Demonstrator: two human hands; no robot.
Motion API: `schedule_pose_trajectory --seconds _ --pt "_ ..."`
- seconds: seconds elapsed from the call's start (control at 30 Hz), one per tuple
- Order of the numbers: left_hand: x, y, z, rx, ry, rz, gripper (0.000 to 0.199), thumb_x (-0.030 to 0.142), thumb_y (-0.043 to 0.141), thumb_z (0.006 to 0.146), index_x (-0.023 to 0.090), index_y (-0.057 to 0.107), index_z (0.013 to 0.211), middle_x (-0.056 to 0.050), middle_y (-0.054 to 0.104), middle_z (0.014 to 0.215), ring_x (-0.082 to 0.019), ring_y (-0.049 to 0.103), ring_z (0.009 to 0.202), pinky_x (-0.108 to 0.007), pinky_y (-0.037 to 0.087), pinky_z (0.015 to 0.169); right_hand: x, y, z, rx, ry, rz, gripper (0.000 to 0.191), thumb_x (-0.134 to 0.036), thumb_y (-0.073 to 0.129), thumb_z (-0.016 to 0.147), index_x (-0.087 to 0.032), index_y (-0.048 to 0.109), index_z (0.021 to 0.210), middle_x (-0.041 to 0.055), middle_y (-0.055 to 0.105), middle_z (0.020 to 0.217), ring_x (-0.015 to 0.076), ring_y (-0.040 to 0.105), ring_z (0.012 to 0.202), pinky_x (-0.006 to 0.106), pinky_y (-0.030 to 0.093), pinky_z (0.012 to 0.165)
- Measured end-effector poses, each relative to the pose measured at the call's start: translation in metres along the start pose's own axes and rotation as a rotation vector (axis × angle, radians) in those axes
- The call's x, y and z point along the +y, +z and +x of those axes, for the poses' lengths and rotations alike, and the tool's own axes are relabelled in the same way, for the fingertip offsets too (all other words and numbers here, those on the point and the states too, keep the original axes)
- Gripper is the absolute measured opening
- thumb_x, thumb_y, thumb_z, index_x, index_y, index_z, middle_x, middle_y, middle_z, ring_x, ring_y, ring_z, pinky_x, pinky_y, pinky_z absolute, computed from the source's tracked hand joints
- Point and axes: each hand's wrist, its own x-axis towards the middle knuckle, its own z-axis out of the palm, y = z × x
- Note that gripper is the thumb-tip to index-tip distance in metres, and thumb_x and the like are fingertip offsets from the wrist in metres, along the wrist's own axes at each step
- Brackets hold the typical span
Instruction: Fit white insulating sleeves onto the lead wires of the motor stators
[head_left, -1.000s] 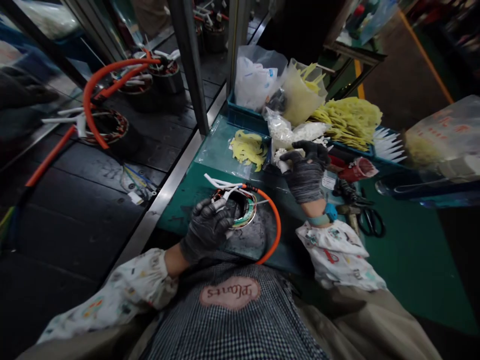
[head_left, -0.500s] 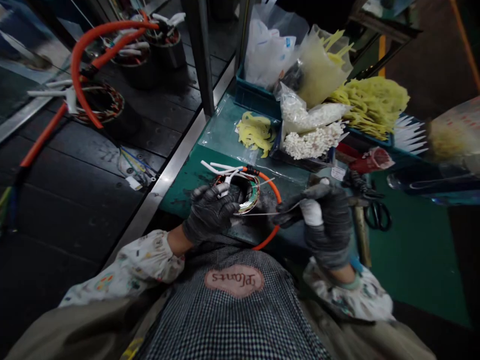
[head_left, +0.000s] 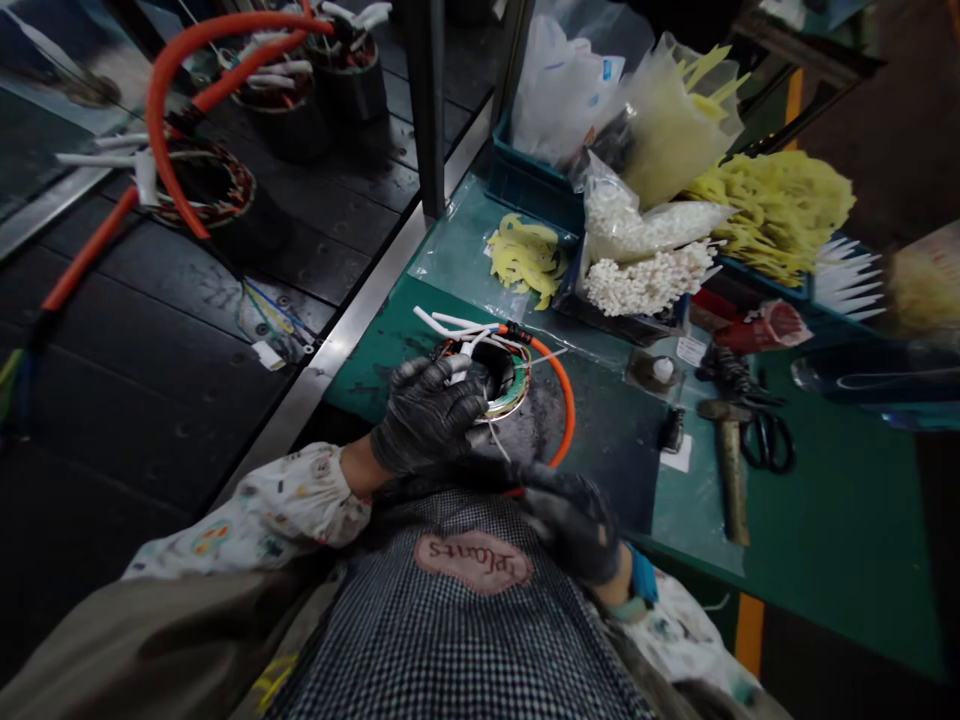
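The left hand (head_left: 427, 415), dark-gloved, is closed around one wound stator (head_left: 502, 385), which has white leads and one orange cable (head_left: 570, 405) and sits near the front edge of the counter (head_left: 825, 540). The gloved right hand (head_left: 570, 520) is bent in against the checked apron (head_left: 450, 640), fingers curled; whether it grips anything, I cannot tell. One hammer (head_left: 731, 470) and one pair of scissors (head_left: 765, 445) lie toward the counter's right side. Three more stators (head_left: 206, 185) stand on the black conveyor (head_left: 330, 250) beyond its left edge.
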Motion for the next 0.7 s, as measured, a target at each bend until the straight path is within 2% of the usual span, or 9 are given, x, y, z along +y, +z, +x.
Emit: schedule_pose_trajectory --seconds 0.1,0.17,0.27,0.37,0.47,0.57,0.63,0.7 --pt "-0.004 -0.002 0.002 0.02 0.033 -0.054 0.028 0.046 0.064 0.112 0.028 0.076 0.13 -0.002 0.085 0.137 -0.033 0.067 0.142 -0.053 0.035 0.131 0.021 0.013 0.028 0.156 -0.088 -0.259 0.02 -0.041 0.07 0.112 -0.033 0.088 0.119 0.0072 0.09 0.107 0.026 0.084 0.082 0.036 0.069 0.064" --pt "-0.006 -0.002 0.004 0.035 0.038 -0.083 0.026 0.045 0.065 0.112 0.031 0.077 0.131 0.001 0.085 0.137 -0.033 0.066 0.142 -0.053 0.036 0.131 0.032 0.019 0.048 0.243 -0.024 -0.394 0.026 -0.047 0.075 0.111 -0.029 0.086 0.125 0.0074 0.088 0.095 0.0241 0.079 0.07 0.033 0.063 0.06" --pt "-0.006 -0.002 0.008 0.104 0.049 -0.098 0.023 0.044 0.067 0.112 0.033 0.078 0.129 0.003 0.087 0.13 -0.031 0.068 0.141 -0.054 0.038 0.131 0.04 0.024 0.073 0.219 0.079 -0.46 0.032 -0.053 0.076 0.109 -0.028 0.088 0.125 0.0053 0.085 0.082 0.0215 0.073 0.061 0.031 0.058 0.058" --pt "-0.006 -0.003 0.009 0.139 0.039 -0.097 0.02 0.042 0.067 0.111 0.031 0.079 0.123 0.002 0.088 0.122 -0.03 0.071 0.136 -0.054 0.043 0.126 0.039 0.023 0.091 0.161 0.115 -0.272 0.03 -0.05 0.069 0.112 -0.029 0.09 0.109 0.0055 0.089 0.091 0.0226 0.08 0.074 0.034 0.064 0.069" --pt "-0.007 -0.002 0.007 -0.007 0.003 -0.114 0.022 0.043 0.066 0.111 0.031 0.08 0.123 0.002 0.088 0.127 -0.033 0.07 0.14 -0.056 0.046 0.123 0.037 0.015 0.101 0.136 0.208 0.091 0.033 -0.049 0.065 0.115 -0.029 0.089 0.107 0.0032 0.091 0.101 0.0228 0.085 0.089 0.038 0.071 0.085" --pt "-0.01 -0.001 0.004 -0.12 -0.039 -0.161 0.024 0.045 0.067 0.108 0.035 0.082 0.124 0.0 0.087 0.13 -0.037 0.069 0.144 -0.059 0.047 0.122 0.038 0.003 0.102 0.05 0.239 0.251 0.031 -0.053 0.069 0.113 -0.031 0.09 0.116 0.0025 0.091 0.109 0.0244 0.087 0.099 0.044 0.073 0.096" --pt "-0.011 0.0 0.004 -0.123 -0.062 -0.187 0.026 0.047 0.068 0.107 0.037 0.082 0.126 -0.001 0.087 0.128 -0.037 0.069 0.143 -0.06 0.048 0.122 0.04 -0.002 0.101 -0.013 0.22 0.238 0.022 -0.049 0.078 0.107 -0.032 0.09 0.113 0.002 0.091 0.107 0.0248 0.087 0.097 0.046 0.073 0.093" --pt "-0.01 -0.001 0.005 -0.12 -0.076 -0.205 0.028 0.045 0.068 0.107 0.036 0.081 0.131 -0.001 0.087 0.128 -0.036 0.069 0.145 -0.06 0.047 0.124 0.042 -0.003 0.099 -0.012 0.209 0.214 0.014 -0.042 0.083 0.102 -0.031 0.09 0.107 0.0015 0.09 0.099 0.024 0.087 0.089 0.043 0.073 0.085"
